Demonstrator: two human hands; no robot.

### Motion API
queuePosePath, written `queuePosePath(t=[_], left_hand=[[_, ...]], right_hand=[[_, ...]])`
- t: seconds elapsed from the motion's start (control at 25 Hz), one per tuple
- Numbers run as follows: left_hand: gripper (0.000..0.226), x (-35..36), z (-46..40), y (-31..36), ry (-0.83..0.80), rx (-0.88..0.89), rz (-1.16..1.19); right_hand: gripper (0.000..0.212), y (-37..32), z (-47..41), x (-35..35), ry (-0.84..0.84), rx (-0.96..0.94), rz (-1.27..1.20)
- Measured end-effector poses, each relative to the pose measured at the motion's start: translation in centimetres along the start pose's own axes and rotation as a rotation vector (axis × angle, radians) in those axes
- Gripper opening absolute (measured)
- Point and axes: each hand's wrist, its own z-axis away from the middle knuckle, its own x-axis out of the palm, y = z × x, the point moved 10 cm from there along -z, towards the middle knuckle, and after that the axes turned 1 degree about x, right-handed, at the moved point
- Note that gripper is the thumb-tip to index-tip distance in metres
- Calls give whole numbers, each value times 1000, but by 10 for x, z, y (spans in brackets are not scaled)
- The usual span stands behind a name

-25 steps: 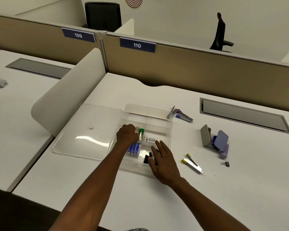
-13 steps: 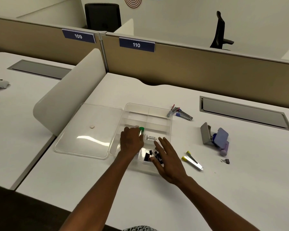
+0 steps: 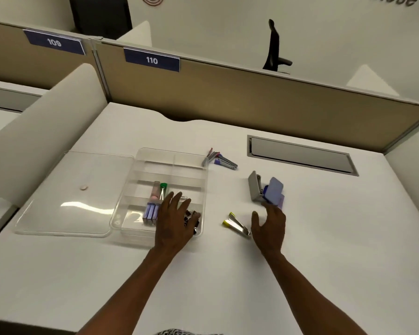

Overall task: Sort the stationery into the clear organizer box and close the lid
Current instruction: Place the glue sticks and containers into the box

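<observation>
The clear organizer box (image 3: 169,163) sits mid-desk with its clear lid (image 3: 65,197) lying flat to its left. Inside lie a green-capped tube (image 3: 163,187), a pink tube (image 3: 154,191), purple staple boxes (image 3: 150,212) and black binder clips (image 3: 191,217). My left hand (image 3: 174,221) hovers flat over the box's near right corner, fingers spread, holding nothing. My right hand (image 3: 269,226) is over the desk to the right, fingers loosely spread and empty, between the yellow-tipped clips (image 3: 236,224) and the grey and purple staplers (image 3: 266,189).
A bundle of pens and clips (image 3: 219,159) lies just past the box's far right corner. A white curved divider (image 3: 41,131) stands on the left, a tan partition (image 3: 252,97) behind. A grey cable hatch (image 3: 300,157) is set into the desk at the right.
My left hand let go of the green-capped tube and moved to the box's near right corner. My right hand left the box and swung right toward the staplers. The camera moved closer.
</observation>
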Motion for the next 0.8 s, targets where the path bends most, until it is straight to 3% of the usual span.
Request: queuePosePath(t=[0.08,0.16,0.32,0.44,0.64,0.8], left_hand=[[50,5,-3,-1,-27,-8,-5],[51,9,-4,-1,-48,-12,-3],[51,11,-3,-4,-52,-21,13],[46,7,-4,0,-37,-3,66],[38,-4,-2,9,5,30,191],[38,-9,-1,32,1,53,253]], right_hand=[[44,25,-12,-11,22,128,22],[46,47,-22,-10,-68,228,76],[43,62,-26,1,-213,220,172],[33,61,-27,-12,-95,183,140],[27,43,-18,-48,245,213,-119],[14,0,-7,-49,291,188,-294]])
